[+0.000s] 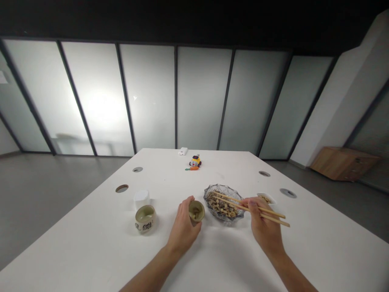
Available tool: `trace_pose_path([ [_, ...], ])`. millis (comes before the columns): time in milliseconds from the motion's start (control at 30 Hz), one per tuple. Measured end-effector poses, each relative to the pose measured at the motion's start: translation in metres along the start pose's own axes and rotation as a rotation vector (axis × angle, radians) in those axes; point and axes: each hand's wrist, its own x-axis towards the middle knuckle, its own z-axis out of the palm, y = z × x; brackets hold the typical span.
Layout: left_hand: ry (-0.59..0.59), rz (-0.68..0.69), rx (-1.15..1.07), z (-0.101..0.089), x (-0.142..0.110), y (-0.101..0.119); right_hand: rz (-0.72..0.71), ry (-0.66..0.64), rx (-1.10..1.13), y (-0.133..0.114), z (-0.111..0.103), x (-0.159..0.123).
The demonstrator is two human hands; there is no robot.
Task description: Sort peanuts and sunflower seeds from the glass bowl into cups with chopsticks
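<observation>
My left hand (184, 223) is wrapped round a small ceramic cup (200, 206), tilted so that its mouth faces me. A few small dark pieces lie inside it. In my right hand (263, 223) is a pair of wooden chopsticks (234, 204), whose tips reach over a clear faceted glass bowl (235, 190) just right of the cup. Striped sunflower seeds (217, 198) and paler bits fill the bowl. Whether the chopstick tips grip a seed is too small to tell. Behind my right hand sits a small white dish (272, 199) holding light brown pieces.
Left of my left hand stands a second ceramic cup (145, 219) with dark lettering, before a white lidded container (141, 198). Farther off are a yellow toy car (195, 161), an orange toy carrot (193, 168) and a white box (182, 151). Round holes (122, 188) pierce the white table (100, 243).
</observation>
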Motion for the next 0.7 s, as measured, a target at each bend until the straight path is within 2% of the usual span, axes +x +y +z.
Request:
trace_pose_path([
  [167,0.230,-0.170,-0.072,-0.005,0.010,-0.007,-0.065,-0.039,-0.071,0.005,0.003,-0.001],
  [267,0.301,-0.270,-0.090,-0.008,0.015,-0.013,-0.075,-0.055,-0.094,0.007,0.003,-0.001],
  [333,0.299,-0.290,-0.095,-0.008,0.015,-0.015,-0.074,-0.057,-0.108,0.008,0.003,0.000],
  [700,0.128,-0.253,-0.066,-0.004,0.007,-0.009,-0.005,-0.082,-0.144,0.014,0.005,0.002],
])
